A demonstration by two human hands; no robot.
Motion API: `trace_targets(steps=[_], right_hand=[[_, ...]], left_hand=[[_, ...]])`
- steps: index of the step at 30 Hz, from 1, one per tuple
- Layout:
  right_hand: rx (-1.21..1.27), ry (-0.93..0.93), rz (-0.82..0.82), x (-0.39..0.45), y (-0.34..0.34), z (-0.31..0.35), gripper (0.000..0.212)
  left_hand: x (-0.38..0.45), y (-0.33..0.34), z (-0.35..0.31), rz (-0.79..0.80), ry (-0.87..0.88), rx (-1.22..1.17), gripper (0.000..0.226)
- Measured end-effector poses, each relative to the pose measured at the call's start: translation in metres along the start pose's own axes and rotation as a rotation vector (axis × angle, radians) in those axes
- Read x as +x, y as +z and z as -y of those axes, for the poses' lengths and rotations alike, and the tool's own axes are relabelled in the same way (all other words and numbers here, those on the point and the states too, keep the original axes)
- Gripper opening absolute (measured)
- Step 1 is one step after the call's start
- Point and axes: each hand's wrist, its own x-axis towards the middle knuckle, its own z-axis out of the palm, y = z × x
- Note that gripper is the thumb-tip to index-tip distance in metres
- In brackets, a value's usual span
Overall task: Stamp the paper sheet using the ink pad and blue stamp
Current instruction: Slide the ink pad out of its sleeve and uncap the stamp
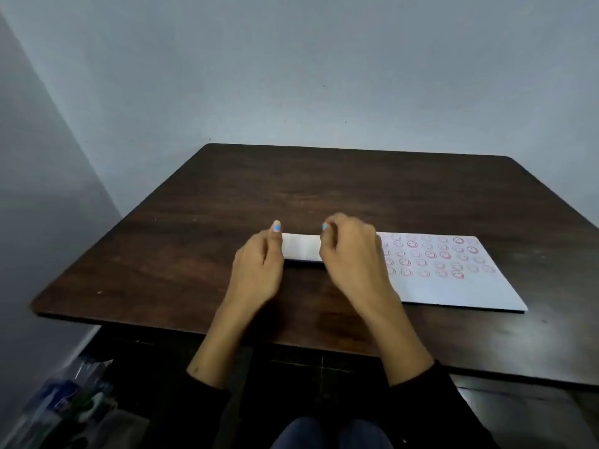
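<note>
Spanning most of the view, the dark counter [201, 202] carries the paper sheet [453, 286] on its right, already rowed with red smiley prints. Just left of it, a small white box [300, 249], probably the ink pad, is pinched from both ends: left hand [259, 270] and right hand [351, 257] grasping it, seemingly to open it. No blue stamp shows; the right hand hides the sheet's left edge

One head cam, wide-angle, looks fwd and down from above the seated person's lap; dark table [227, 189] fills mid-frame, close in, wall behind. No 2nd view to overlap.
</note>
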Motion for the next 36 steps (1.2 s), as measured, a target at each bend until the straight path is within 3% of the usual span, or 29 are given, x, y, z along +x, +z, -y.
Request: trace_targets(steps=[5,13,20,25,32,34,36], right_hand=[[-0.113,0.113,0.089,-0.025,0.021,-0.006,0.024],[-0.080,0.173,0.057,-0.026,0.031,-0.004,0.040],[0.070,0.085,0.016,-0.020,0.041,0.025,0.045],[0.185,-0.016,0.208,-0.017,0.070,0.053,0.044],[0.029,-0.039,0.315,-0.022,0.103,0.063,0.042],[0.059,-0.050,0.277,-0.021,0.099,0.063,0.042],[0.119,-0.062,0.112,-0.018,0.087,0.058,0.043]], left_hand=[[-0.011,0.011,0.002,0.056,-0.110,-0.057,0.041],[-0.019,0.018,-0.001,0.041,-0.177,-0.142,0.032],[-0.016,-0.009,0.007,-0.099,-0.253,-0.195,0.049],[-0.018,-0.048,0.033,-0.203,-0.281,-0.120,0.053],[-0.032,-0.068,0.054,-0.155,-0.374,0.026,0.051],[-0.031,-0.068,0.056,-0.118,-0.365,0.098,0.057],[-0.029,-0.065,0.055,-0.119,-0.316,0.143,0.061]])
